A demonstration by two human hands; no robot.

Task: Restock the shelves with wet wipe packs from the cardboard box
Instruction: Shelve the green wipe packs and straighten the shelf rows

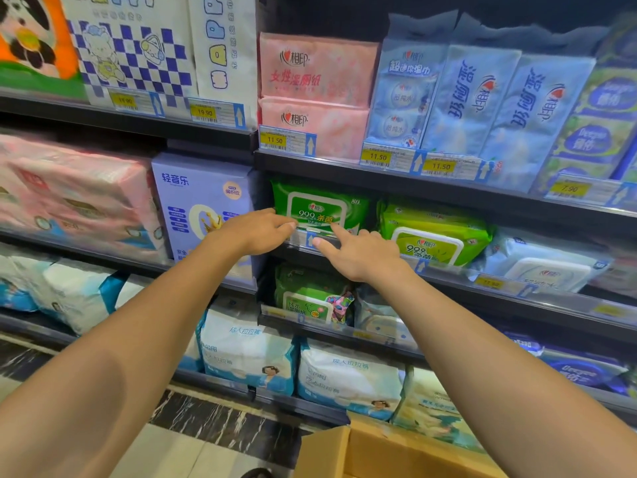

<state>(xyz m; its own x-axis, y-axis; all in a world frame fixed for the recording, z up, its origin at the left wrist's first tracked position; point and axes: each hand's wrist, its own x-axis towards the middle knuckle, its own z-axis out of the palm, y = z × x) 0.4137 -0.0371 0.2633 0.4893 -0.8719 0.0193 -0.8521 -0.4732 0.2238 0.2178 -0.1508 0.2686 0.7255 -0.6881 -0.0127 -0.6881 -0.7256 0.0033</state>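
Dark metal shop shelving (pixel 379 181) fills the view, tier over tier, packed with soft goods. Both bare arms reach forward to the middle tier. The left hand (pixel 256 229) is palm-down with its fingers nearly straight, the fingertips (pixel 289 225) touching the lower left edge of a dark green plastic wet wipe pack with a white flip lid (pixel 320 205); it grips nothing. The right hand (pixel 362 253) is just beside it, index finger straight with its tip at the pack's lower edge, thumb stretched toward the clear plastic price strip (pixel 310 240) under the pack; the remaining fingers are loosely bent and hold nothing.

That pack stands upright at the left end of its tier, facing out. Just right of it lies a lime green wet wipe pack with a white lid (pixel 434 232), tilted back, and farther right a white and pale blue wipe pack (pixel 544 267); left of the hands stands a lavender cardboard carton (pixel 203 205).

One tier up sit two stacked pink soft packs (pixel 317 69) with tall pale blue packs (pixel 472 98) beside them; one tier down is a green pack with a cartoon print (pixel 306 291); lower still are white and teal bagged packs (pixel 248 357).

At the bottom edge, near the person, stands an open brown cardboard box (pixel 379 450) on the pale, dark-veined tiled floor (pixel 213 419) — its contents cannot be seen.
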